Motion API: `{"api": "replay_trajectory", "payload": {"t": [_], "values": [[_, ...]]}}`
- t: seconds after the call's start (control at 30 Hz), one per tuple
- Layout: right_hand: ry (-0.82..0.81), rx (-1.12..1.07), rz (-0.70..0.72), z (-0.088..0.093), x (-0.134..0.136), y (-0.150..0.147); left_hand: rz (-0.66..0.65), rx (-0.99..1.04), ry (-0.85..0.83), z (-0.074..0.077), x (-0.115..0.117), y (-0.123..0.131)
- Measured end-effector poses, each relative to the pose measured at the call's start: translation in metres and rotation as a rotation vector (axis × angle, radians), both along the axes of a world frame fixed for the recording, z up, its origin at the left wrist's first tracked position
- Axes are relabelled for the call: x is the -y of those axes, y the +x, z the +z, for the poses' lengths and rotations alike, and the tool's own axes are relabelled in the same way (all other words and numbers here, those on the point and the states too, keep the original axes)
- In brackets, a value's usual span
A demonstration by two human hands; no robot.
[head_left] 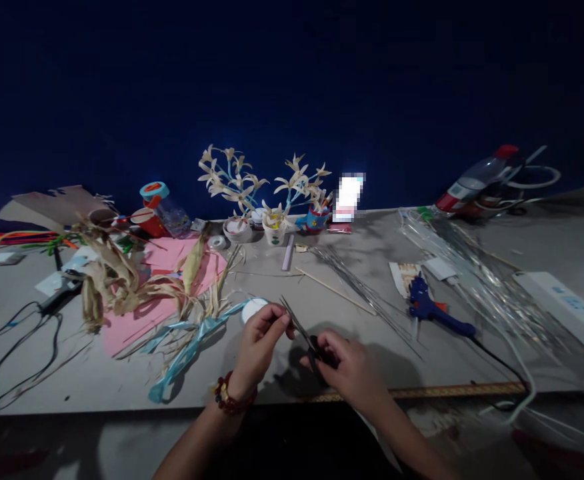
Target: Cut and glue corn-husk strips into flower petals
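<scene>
My right hand grips the black handles of a pair of scissors, whose blades point up and left. My left hand, with a red bead bracelet at the wrist, pinches something small right at the blade tips; I cannot make out what it is. Both hands hover over the near edge of the grey table. A white round roll lies just behind my left hand, with light blue ribbon strips trailing to its left.
Dried husk strips lie on pink paper at left. Husk flowers stand in small cups at the back. A blue glue gun, thin wires, a white power strip, a bottle and black cables surround the spot.
</scene>
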State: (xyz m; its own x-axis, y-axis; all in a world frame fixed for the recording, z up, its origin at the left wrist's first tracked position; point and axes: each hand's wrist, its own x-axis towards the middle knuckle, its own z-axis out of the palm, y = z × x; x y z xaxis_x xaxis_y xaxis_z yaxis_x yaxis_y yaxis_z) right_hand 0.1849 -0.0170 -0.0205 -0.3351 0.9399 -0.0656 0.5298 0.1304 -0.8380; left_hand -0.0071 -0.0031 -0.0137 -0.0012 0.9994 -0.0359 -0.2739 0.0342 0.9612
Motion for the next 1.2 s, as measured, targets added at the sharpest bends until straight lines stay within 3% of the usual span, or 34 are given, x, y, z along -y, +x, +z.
{"api": "replay_trajectory", "payload": {"t": [0.13,0.27,0.4,0.5,0.63,0.8,1.1,1.2], "values": [[-0.079,-0.126,-0.009,-0.009,-0.003,0.000,-0.011,0.030,-0.003,-0.004,0.000,0.000],[-0.167,-0.311,-0.113,-0.019,-0.008,-0.002,-0.012,0.084,-0.013,-0.006,0.000,0.001],[-0.253,-0.572,-0.212,-0.018,-0.011,-0.009,0.022,0.144,-0.071,-0.005,0.000,0.003],[-0.200,-0.683,-0.239,-0.013,-0.013,-0.020,0.028,0.151,-0.105,-0.004,0.000,0.005],[-0.153,-0.693,-0.291,-0.009,-0.017,-0.033,0.024,0.155,-0.118,-0.004,0.002,0.008],[-0.203,-0.709,-0.299,-0.004,-0.019,-0.033,0.005,0.188,-0.133,-0.005,0.006,0.003],[-0.254,-0.681,-0.258,-0.001,-0.021,-0.030,-0.175,0.049,-0.100,-0.001,0.004,-0.002],[-0.257,-0.673,-0.256,-0.002,-0.023,-0.027,-0.123,0.071,-0.085,-0.001,0.005,-0.001]]}}
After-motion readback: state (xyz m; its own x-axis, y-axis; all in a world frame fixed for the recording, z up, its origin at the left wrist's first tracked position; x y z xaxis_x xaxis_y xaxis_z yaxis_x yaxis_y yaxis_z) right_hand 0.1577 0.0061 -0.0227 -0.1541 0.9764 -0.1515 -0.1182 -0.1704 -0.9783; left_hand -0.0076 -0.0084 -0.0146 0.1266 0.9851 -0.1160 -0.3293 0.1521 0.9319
